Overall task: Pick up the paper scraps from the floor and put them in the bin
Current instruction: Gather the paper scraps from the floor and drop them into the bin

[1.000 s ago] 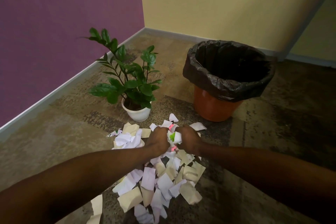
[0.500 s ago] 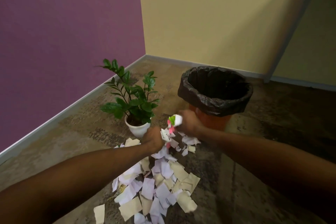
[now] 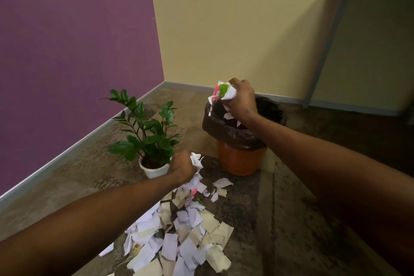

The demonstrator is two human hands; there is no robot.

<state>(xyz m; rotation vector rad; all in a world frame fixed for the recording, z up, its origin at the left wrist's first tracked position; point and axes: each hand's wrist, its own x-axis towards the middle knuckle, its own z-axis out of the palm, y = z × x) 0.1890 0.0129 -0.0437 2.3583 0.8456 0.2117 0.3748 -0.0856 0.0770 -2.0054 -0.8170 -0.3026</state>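
Here, the right hand (image 3: 242,98) is hovering over the mouth of the bin (image 3: 239,161), at about one o'clock in the view. Its fingers are curling tightly round a bunch of scraps (image 3: 224,93), white with green and pink bits, which is sticking out on the side toward nine o'clock. Just under that fist, a few loose pieces (image 3: 228,115) are showing white against the dark inside of the bin; whether they are falling or lying there cannot be told. The bin is an orange tub wearing a black liner (image 3: 224,130) folded over its rim, and how full it is cannot be seen.

The left hand (image 3: 182,167) is hanging lower, near the centre of the view, and is gripping a wad of scraps (image 3: 196,160), crumpled and white, with more paper trailing down from it. It is well apart from the bin, at about eight o'clock from it.

The pile of scraps (image 3: 186,226) is lying on the floor (image 3: 291,219) at six o'clock, white and cream, spreading up toward the left hand.

A plant (image 3: 147,127) is growing in a white pot (image 3: 154,170) at nine o'clock from the bin. A purple wall (image 3: 67,51) and a yellow wall (image 3: 235,18) are meeting at twelve o'clock.
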